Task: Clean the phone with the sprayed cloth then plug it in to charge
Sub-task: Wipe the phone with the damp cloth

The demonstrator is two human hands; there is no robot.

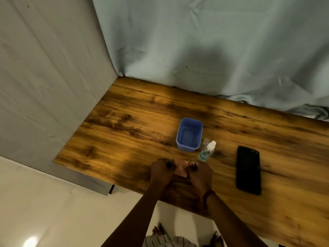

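Observation:
A small pinkish cloth (180,169) lies on the wooden table (124,139) near its front edge, pinched on both sides. My left hand (161,171) grips its left edge and my right hand (201,173) grips its right edge, so most of the cloth is hidden between the fingers. A black phone (248,170) lies flat, screen dark, to the right of my hands and apart from them. A small clear spray bottle (207,151) with a white nozzle and bluish liquid stands just beyond my right hand. No charger or cable is in view.
A blue plastic tub (189,134) stands open behind the bottle. Pale blue fabric (213,50) drapes along the table's far edge, and a grey cloth-covered wall (44,77) runs along its left side. White floor and my feet show below the front edge.

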